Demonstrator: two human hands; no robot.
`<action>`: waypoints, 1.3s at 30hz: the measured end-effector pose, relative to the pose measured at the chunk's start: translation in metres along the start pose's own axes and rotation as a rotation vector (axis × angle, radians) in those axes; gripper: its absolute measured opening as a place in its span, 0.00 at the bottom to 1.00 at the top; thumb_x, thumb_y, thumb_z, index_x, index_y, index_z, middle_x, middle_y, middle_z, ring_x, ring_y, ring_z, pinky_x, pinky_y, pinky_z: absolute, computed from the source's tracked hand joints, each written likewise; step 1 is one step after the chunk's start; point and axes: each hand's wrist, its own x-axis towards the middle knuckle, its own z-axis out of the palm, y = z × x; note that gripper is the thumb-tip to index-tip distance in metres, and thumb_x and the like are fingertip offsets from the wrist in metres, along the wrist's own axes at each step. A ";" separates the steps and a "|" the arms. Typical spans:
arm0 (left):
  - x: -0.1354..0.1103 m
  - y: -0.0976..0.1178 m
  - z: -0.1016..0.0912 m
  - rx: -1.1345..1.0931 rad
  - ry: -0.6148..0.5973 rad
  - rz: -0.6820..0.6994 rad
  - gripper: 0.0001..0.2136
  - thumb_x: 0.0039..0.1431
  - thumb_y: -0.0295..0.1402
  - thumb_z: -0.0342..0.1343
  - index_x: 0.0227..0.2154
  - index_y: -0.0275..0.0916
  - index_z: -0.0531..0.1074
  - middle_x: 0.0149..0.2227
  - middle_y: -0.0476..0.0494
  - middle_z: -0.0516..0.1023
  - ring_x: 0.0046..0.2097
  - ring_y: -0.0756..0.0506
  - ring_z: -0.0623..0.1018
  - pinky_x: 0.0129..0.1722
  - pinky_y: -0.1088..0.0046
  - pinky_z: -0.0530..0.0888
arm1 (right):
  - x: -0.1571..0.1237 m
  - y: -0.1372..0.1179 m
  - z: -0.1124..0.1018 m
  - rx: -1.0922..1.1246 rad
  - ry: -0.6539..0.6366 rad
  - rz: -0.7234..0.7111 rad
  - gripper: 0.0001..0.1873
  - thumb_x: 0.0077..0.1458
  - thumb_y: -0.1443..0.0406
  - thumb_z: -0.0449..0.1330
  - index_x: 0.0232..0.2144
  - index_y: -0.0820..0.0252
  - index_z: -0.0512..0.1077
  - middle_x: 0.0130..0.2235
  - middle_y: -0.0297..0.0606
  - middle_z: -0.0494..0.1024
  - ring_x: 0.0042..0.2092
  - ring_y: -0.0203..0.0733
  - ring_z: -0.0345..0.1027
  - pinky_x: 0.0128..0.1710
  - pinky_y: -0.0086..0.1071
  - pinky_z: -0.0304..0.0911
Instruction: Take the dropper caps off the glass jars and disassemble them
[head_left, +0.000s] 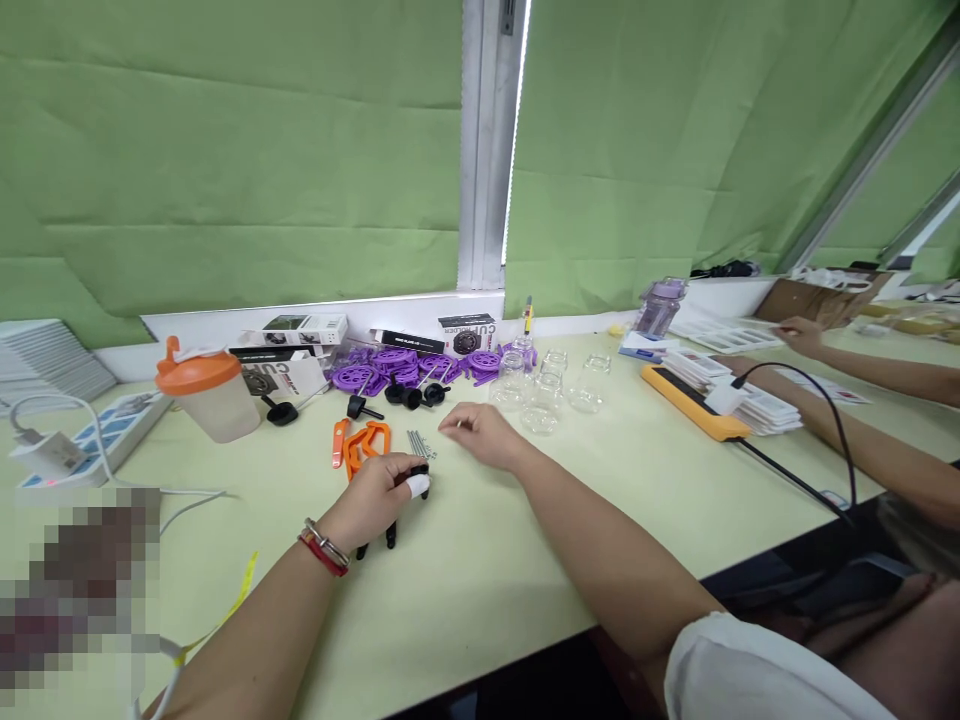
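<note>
My left hand (379, 497), with white tape round its thumb, grips a small black plastic part (425, 487) just above the table. Other black pieces (391, 537) stick out below that hand. My right hand (484, 436) is a little further right, thumb and fingertips pinched together; whatever they hold is too small to name. Several thin metal pins or screws (418, 444) lie between the two hands. Orange plastic frames (375, 436) lie beyond my left hand, beside an orange strip (340, 442). Behind them is a black knob with a stem (358, 407).
Purple plastic rings (397, 368), black cups (412, 397) and cup-holder boxes (285, 378) line the back. Clear jars (541, 405) stand right of them. An orange-lidded jug (217, 395) is at left. A yellow power strip (694, 403) lies at right, near another person's arms (862, 360).
</note>
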 end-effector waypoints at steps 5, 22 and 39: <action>0.002 -0.008 0.001 -0.023 0.024 -0.027 0.15 0.53 0.43 0.56 0.36 0.39 0.78 0.38 0.44 0.80 0.40 0.42 0.77 0.43 0.64 0.73 | 0.010 0.040 -0.030 -0.400 0.235 0.366 0.12 0.56 0.71 0.54 0.36 0.61 0.77 0.39 0.43 0.78 0.39 0.41 0.70 0.36 0.29 0.61; 0.002 -0.005 0.000 -0.050 0.013 -0.053 0.17 0.51 0.47 0.56 0.35 0.39 0.79 0.39 0.43 0.80 0.41 0.40 0.77 0.45 0.63 0.73 | 0.016 0.057 -0.027 -0.616 0.093 0.568 0.11 0.48 0.75 0.59 0.34 0.62 0.76 0.38 0.46 0.77 0.36 0.42 0.70 0.28 0.28 0.55; 0.002 -0.008 0.001 -0.007 -0.009 -0.029 0.15 0.53 0.42 0.55 0.37 0.38 0.78 0.38 0.43 0.80 0.40 0.42 0.77 0.43 0.63 0.73 | 0.009 0.028 -0.023 -0.021 0.300 0.364 0.13 0.48 0.72 0.57 0.39 0.65 0.71 0.30 0.38 0.73 0.30 0.36 0.66 0.29 0.28 0.59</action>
